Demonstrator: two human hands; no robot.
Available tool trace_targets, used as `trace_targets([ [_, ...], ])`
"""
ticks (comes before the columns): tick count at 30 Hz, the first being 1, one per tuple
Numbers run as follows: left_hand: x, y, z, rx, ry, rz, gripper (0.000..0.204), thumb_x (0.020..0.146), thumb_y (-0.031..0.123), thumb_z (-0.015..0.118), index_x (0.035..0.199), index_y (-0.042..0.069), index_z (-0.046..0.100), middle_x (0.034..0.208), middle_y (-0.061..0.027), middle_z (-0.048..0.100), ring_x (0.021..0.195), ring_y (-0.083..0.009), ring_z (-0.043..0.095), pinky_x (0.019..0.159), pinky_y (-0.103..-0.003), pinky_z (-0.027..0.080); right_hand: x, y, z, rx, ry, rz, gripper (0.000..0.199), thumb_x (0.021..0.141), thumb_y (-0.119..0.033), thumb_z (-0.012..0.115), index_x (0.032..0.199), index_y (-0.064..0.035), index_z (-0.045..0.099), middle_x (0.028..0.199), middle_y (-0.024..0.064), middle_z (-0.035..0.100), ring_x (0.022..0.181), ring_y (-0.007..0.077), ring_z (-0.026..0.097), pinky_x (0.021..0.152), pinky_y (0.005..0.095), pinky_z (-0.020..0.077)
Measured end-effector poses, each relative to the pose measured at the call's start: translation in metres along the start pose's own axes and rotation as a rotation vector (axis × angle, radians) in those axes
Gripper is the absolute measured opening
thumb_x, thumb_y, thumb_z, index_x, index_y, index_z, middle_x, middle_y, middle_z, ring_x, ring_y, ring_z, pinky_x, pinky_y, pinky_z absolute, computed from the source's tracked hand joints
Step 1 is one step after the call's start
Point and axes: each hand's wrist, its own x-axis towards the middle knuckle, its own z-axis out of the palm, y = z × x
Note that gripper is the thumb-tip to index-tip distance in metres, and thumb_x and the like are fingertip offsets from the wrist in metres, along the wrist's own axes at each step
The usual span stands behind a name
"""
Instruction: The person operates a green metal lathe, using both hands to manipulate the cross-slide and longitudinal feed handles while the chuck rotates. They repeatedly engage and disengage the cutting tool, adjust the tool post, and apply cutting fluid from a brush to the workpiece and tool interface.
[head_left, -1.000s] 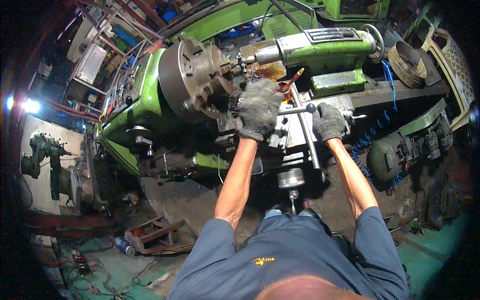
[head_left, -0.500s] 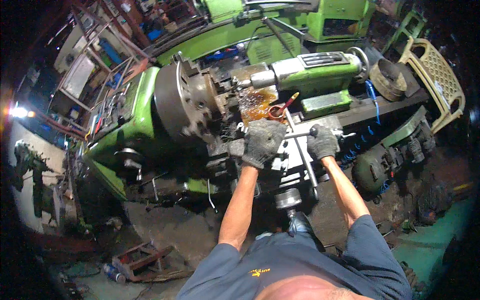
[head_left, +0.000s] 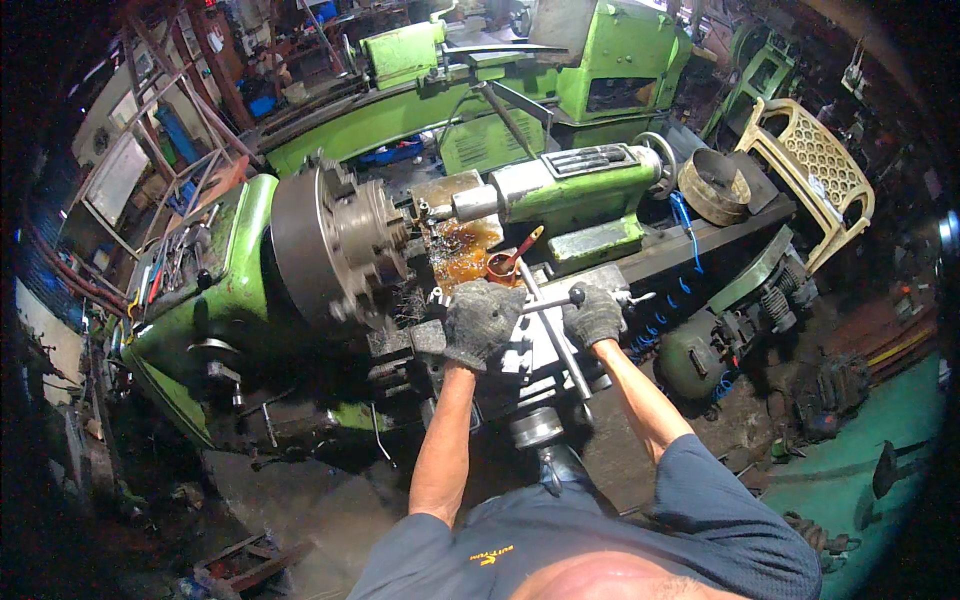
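Note:
My left hand (head_left: 483, 322), in a grey knit glove, lies over the tool post area of a green lathe, close to the chuck (head_left: 335, 240). Its fingers curl downward and hide whatever they hold. My right hand (head_left: 594, 317), gloved too, is closed around the knobbed end of a short lever (head_left: 548, 301) that runs toward my left hand. A long steel bar (head_left: 562, 350) slants across beneath that lever. Just beyond my hands, a small reddish cup (head_left: 501, 265) with a brush (head_left: 531, 240) in it stands beside an oily brown patch.
The tailstock (head_left: 575, 190) with its handwheel (head_left: 658, 165) sits at the far right of the bed. Near my body is a round metal handwheel or dial (head_left: 538, 428). Hand tools (head_left: 180, 250) lie on the headstock. A beige plastic chair (head_left: 810, 170) stands right, past a round metal ring (head_left: 714, 188).
The whole scene has slid left and slightly down in the view, as my head has turned. Both hands keep their places on the lathe.

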Motion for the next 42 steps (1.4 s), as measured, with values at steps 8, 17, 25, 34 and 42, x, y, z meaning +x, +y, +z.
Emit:
trace_targets([
  [8,-0.004,-0.006,0.006,-0.042,0.053,0.033,0.027,0.090,0.028,0.063,0.072,0.008,0.071,0.070,-0.0135,0.065,0.069,-0.0357,0.063,0.067,-0.047,0.048,-0.001,0.000,0.000,0.021,0.015,0.030,0.023,0.081,-0.032,0.065,0.090,-0.0109,0.067,0.087,0.0189,0.068,0.088,0.0407,0.066,0.078,0.0507,0.0523],
  [17,-0.002,0.000,0.003,-0.026,0.012,-0.037,0.028,0.091,0.026,0.063,0.069,0.008,0.067,0.067,-0.0138,0.063,0.068,-0.0364,0.062,0.065,-0.047,0.047,-0.001,0.003,0.001,0.011,0.040,-0.011,0.025,0.087,-0.035,0.061,0.085,-0.0104,0.065,0.085,0.0163,0.067,0.087,0.0379,0.066,0.077,0.0504,0.0507],
  [25,0.001,0.002,0.001,-0.062,-0.051,-0.027,0.026,0.092,0.023,0.061,0.072,0.006,0.065,0.069,-0.0166,0.061,0.067,-0.0361,0.060,0.064,-0.046,0.045,0.002,0.014,0.016,-0.017,0.036,-0.013,0.026,0.087,-0.037,0.061,0.089,-0.0120,0.066,0.087,0.0163,0.068,0.088,0.0364,0.067,0.078,0.0505,0.0517],
  [34,-0.009,-0.014,0.014,0.123,0.001,0.138,0.011,0.087,0.019,0.062,0.085,0.009,0.067,0.074,-0.0140,0.062,0.071,-0.0354,0.061,0.063,-0.047,0.046,0.002,0.008,0.008,-0.012,0.030,0.004,0.024,0.086,-0.035,0.062,0.091,-0.0115,0.067,0.086,0.0168,0.069,0.087,0.0367,0.068,0.076,0.0504,0.0523],
  [42,-0.005,-0.008,0.011,0.088,-0.032,0.071,0.016,0.089,0.020,0.062,0.080,0.008,0.069,0.073,-0.0145,0.064,0.071,-0.0357,0.062,0.065,-0.048,0.047,0.001,0.009,0.008,-0.001,0.024,0.025,0.024,0.088,-0.035,0.062,0.090,-0.0115,0.066,0.087,0.0170,0.069,0.088,0.0373,0.067,0.078,0.0503,0.0515],
])
